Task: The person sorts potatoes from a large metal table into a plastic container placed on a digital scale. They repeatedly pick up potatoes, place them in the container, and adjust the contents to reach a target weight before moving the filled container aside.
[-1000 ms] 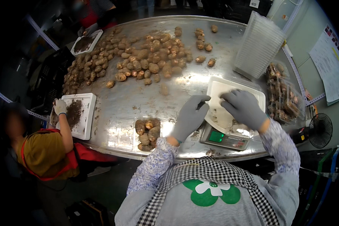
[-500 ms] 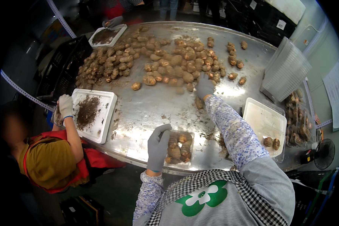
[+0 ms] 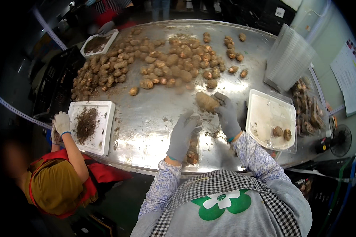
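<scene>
In my right hand, gloved in grey, a brown taro is gripped by the fingers above the metal table. To its left and nearer, my left hand, in a matching glove, reaches over a clear plastic tray with its fingers extended and apart from the thumb. Taros show in that tray beside the left palm; the hand covers the rest of them. Beyond both hands, a large heap of taros spreads across the table.
Right of my hands, a white tray holds two taros under a clear tray. Stacked clear trays and packed taros stand behind it. At left, a co-worker's gloved hands are beside a soil-strewn white tray.
My right hand has come back from the edge of the heap, now with a taro in it. My left hand has shifted right, over the clear tray of taros.
</scene>
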A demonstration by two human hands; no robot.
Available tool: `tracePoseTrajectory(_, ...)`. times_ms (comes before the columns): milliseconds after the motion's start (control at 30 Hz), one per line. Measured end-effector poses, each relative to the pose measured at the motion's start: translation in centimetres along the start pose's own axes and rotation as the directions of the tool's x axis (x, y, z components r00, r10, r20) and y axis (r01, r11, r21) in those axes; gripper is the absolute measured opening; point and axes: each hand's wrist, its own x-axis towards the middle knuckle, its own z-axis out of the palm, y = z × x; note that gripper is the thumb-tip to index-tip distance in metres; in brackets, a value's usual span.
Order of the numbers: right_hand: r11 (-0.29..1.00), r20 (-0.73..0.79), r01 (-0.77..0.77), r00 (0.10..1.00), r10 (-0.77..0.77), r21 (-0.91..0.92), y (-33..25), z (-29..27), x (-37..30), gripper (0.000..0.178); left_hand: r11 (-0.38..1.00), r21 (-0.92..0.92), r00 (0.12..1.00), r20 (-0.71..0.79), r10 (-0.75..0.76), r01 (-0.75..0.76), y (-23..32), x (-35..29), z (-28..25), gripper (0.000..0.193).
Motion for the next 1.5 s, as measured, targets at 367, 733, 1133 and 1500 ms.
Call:
tracePoseTrajectory(367,0.975,0.121,0.049,0.992,-0.023,-0.218,-2.8,-3.8,-12.3,0.068,0.934,0.333,0.970,0.240,0.047,-0.128,-2.8,-2.6,4.4,0.061)
tracePoseTrajectory(733,0.969,0.162,-0.230,0.956,0.243,-0.094,-4.4,-5.9,-14.8,0.064,0.791,0.529,0.946,0.254,0.199,-0.309,-5.2,-5.7,6.7,0.069)
tracePoseTrajectory(1133,0.804,0.228,0.267,0.959,-0.167,-0.531,-5.2,-6.4,-15.3,0.060,0.992,0.128,0.978,0.206,-0.036,0.009,-5.5,-7.4,4.9,0.075)
tracePoseTrajectory(1500,0.819,0.226,0.088,0.973,0.052,-0.568,-8.1,-7.4,-16.1,0.069,0.985,0.142,0.944,0.326,0.049,-0.100,-5.4,-6.9,6.1,0.063)
